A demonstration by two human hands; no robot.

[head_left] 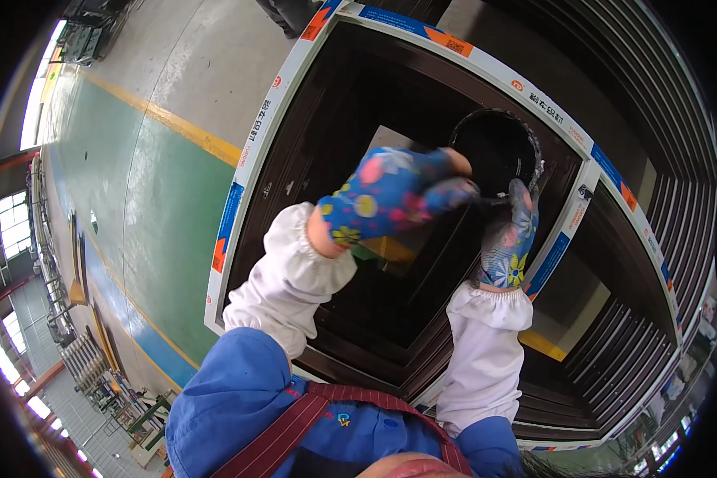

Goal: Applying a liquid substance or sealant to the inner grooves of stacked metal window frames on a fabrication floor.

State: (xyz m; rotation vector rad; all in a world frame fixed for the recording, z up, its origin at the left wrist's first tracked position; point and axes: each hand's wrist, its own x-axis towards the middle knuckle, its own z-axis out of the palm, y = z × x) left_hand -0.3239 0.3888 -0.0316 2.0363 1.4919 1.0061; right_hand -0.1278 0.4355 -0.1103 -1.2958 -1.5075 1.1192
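Note:
My left hand, in a blue flowered glove, is held over a dark brown door panel with its fingers closed around a thin dark handle whose tip points toward a round black pot. My right hand, in a matching glove, grips the near rim of that pot from below. The pot sits tilted above the panel's upper right part. Both forearms wear white sleeve covers.
The door panel lies in a frame wrapped in white protective film with blue and orange patches. More dark ribbed panels stack at the right. Green floor with a yellow stripe lies to the left, with racks at the lower left.

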